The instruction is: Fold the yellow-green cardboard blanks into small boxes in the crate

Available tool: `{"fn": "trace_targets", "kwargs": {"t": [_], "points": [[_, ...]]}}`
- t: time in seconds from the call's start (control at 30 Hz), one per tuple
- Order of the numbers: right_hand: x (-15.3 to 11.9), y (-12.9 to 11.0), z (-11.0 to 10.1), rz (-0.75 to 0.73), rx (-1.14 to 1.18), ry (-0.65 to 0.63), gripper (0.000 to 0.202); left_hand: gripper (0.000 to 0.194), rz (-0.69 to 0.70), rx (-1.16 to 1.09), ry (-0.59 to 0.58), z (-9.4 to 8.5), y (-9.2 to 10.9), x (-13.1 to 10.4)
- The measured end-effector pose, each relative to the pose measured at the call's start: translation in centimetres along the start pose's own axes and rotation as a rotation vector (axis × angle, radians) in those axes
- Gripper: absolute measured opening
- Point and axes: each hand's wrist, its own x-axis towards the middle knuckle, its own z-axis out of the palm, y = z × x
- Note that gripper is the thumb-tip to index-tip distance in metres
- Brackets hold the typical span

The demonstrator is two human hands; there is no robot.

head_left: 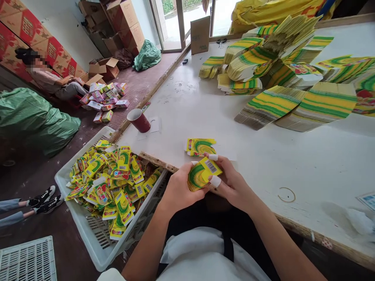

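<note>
Both my hands grip one small yellow-green carton [197, 176] at the table's near edge. My left hand [182, 188] wraps the carton's left side. My right hand [233, 183], with white tape on two fingertips, pinches the end flap that carries a barcode. Just beyond, a second yellow carton [200, 146] lies on the white table [181, 109], with a cut-out edge at its right. To my left, a pale plastic crate [98, 253] holds many similar cartons [124, 205], heaped at angles.
Stacks of flat yellow-green cartons [272, 103] cover the table's far right. A dark red mug [142, 121] stands at the left edge; a rubber band [287, 195] lies at right. A person [48, 76] sits beside pink boxes [107, 97] on the floor. Another person's shoes [47, 199] show at left.
</note>
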Motion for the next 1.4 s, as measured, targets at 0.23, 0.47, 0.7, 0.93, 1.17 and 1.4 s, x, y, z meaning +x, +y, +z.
{"fn": "trace_targets", "kwargs": {"t": [0.23, 0.47, 0.7, 0.93, 1.17, 1.4], "points": [[2.0, 1.0, -0.6, -0.010, -0.147, 0.132, 0.061, 0.037, 0.013, -0.477, 0.350, -1.5, -2.4, 0.5], [5.0, 4.1, -2.5, 0.060, -0.861, 0.315, 0.049, 0.071, -0.208, -1.288, 1.019, -7.3, -5.8, 2.0], [5.7, 3.9, -1.0, 0.018, -0.954, 0.282, 0.051, 0.042, -0.508, -1.479, 0.634, -1.3, -2.9, 2.6], [5.8, 3.1, -0.9, -0.001, -0.898, 0.280, 0.050, 0.032, -0.459, -1.387, 0.488, 1.3, -2.7, 2.1], [1.8, -0.8, 1.5, -0.026, -0.295, 0.057, 0.055, 0.065, -0.155, -1.362, 0.481, 3.0, -1.0, 1.5], [-0.2, -1.8, 4.6, 0.050, 0.151, -0.056, 0.049, 0.055, -0.121, -1.504, 0.673, 3.1, 0.9, 2.8]]}}
